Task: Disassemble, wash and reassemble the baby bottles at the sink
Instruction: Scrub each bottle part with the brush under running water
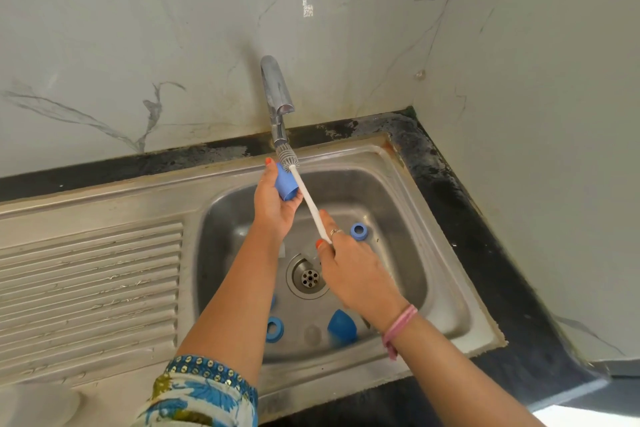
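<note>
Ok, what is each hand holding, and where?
Left hand grips the blue plastic cap round its side. Right hand holds the white-handled bottle brush at the handle's lower end.

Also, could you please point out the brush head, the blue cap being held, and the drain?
brush head (284, 155), head view, grey bristles.
blue cap (286, 184), head view, outer wall.
drain (309, 278), head view, strainer centre.

The right forearm (450, 357) hides part of the blue dome cap (341, 324); a blue piece (273, 302) peeks from behind the left forearm (239, 288) — unidentifiable. A white dish (34, 406) is cut off at the bottom-left corner.
</note>
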